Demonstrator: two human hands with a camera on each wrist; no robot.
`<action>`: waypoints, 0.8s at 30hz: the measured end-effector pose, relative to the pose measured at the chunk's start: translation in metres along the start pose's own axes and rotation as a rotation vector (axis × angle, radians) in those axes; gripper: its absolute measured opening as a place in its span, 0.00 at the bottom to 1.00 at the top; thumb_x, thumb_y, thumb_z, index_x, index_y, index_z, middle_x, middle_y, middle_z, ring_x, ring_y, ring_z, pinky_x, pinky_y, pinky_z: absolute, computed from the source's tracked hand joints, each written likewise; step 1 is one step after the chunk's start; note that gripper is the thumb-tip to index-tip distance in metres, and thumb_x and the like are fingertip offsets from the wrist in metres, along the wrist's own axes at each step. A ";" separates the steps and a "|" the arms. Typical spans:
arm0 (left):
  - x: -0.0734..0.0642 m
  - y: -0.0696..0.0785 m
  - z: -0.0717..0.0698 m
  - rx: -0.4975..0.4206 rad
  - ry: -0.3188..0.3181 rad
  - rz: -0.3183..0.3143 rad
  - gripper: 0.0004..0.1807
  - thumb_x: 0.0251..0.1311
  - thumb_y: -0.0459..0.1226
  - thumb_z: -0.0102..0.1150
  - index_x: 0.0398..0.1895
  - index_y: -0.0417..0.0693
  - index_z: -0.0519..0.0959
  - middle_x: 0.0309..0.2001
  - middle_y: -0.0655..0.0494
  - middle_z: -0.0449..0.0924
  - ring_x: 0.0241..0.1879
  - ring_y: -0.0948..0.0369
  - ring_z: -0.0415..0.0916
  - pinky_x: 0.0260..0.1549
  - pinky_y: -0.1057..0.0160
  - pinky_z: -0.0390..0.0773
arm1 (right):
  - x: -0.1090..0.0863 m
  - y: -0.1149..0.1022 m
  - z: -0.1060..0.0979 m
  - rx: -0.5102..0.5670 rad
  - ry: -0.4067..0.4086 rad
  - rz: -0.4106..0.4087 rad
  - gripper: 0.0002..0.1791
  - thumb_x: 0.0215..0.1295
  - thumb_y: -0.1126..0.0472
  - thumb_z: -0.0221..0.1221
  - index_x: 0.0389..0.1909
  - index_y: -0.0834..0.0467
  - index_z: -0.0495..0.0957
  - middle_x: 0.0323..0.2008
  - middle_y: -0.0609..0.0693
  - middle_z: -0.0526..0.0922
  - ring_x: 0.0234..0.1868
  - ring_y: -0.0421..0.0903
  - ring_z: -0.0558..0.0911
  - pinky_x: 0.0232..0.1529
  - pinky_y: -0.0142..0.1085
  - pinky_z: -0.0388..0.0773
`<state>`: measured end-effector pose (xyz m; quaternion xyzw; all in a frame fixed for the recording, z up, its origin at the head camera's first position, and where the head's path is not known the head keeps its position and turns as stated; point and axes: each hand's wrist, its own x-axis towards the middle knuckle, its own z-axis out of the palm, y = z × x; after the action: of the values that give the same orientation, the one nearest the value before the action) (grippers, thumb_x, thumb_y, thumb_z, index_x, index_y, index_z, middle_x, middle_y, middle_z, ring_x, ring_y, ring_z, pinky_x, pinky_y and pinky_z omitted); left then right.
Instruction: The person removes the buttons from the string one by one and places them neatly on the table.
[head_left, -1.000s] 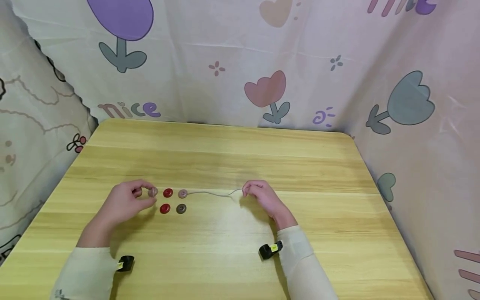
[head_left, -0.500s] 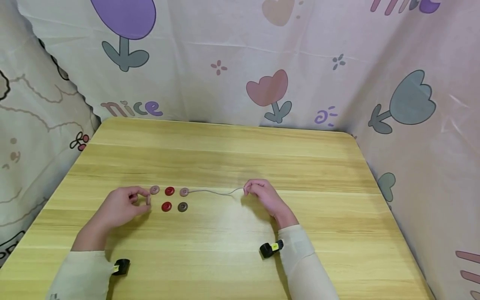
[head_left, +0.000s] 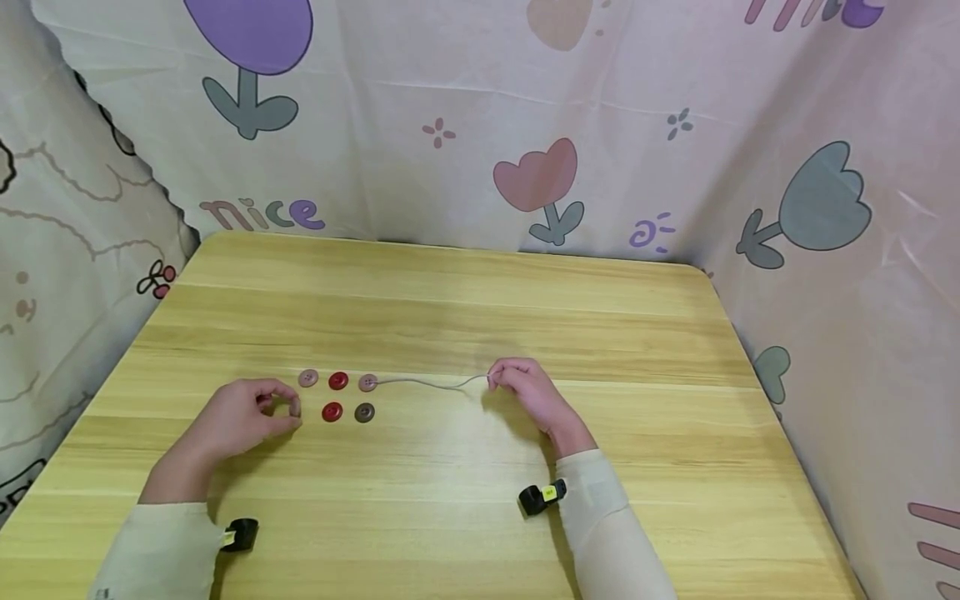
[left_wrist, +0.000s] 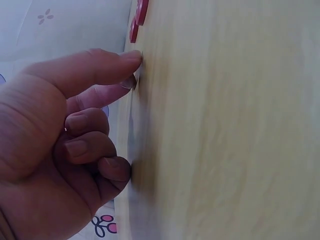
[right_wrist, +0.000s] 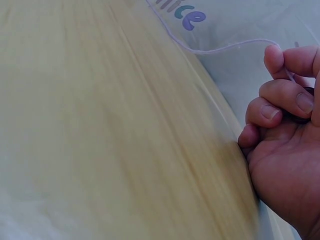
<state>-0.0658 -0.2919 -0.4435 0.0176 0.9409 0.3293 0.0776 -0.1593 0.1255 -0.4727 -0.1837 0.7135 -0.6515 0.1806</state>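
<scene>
My left hand [head_left: 243, 417] pinches a pale button [head_left: 295, 407] between thumb and index finger, its edge tilted up; fingertips partly hide it. In the left wrist view this button [left_wrist: 129, 82] shows just under the thumb tip. A pink button [head_left: 308, 378] lies flat beyond that hand. To its right sit a red button [head_left: 338, 381] and a pink button [head_left: 367, 382], with a second red button [head_left: 332, 412] and a grey-brown button [head_left: 364, 412] nearer. A thin cord [head_left: 427, 383] runs from the right pink button to my right hand [head_left: 525, 392], which pinches its end.
Everything lies on a wood-grain table [head_left: 450, 317]. A printed cloth [head_left: 360, 150] hangs behind and along both sides. In the right wrist view, a dark object [right_wrist: 300, 118] shows among the curled right fingers; its kind is unclear.
The left hand has let go of the far-left pink button, which now lies flat. It has drawn back nearer and pinches another button. The right hand and cord have stayed put.
</scene>
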 end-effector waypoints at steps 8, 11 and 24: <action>0.000 -0.001 0.000 -0.001 0.001 0.010 0.10 0.54 0.40 0.75 0.37 0.51 0.84 0.22 0.56 0.65 0.24 0.59 0.62 0.25 0.61 0.63 | 0.000 0.000 0.000 0.009 -0.007 -0.005 0.12 0.64 0.68 0.47 0.29 0.69 0.77 0.32 0.56 0.77 0.37 0.53 0.69 0.46 0.44 0.65; 0.000 -0.001 0.000 0.003 0.004 0.013 0.10 0.53 0.40 0.75 0.37 0.50 0.84 0.22 0.56 0.65 0.25 0.59 0.62 0.26 0.61 0.63 | 0.000 0.000 0.000 0.004 -0.007 -0.007 0.12 0.64 0.68 0.47 0.30 0.69 0.77 0.32 0.58 0.77 0.37 0.53 0.69 0.46 0.45 0.65; 0.001 -0.001 0.000 -0.024 -0.003 -0.011 0.16 0.52 0.40 0.76 0.42 0.45 0.84 0.23 0.55 0.65 0.25 0.57 0.63 0.26 0.60 0.64 | 0.000 -0.001 -0.001 0.014 -0.008 -0.007 0.12 0.63 0.68 0.47 0.31 0.73 0.77 0.30 0.64 0.72 0.35 0.54 0.66 0.45 0.44 0.63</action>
<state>-0.0667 -0.2923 -0.4445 0.0121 0.9368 0.3402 0.0809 -0.1596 0.1260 -0.4722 -0.1875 0.7076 -0.6564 0.1826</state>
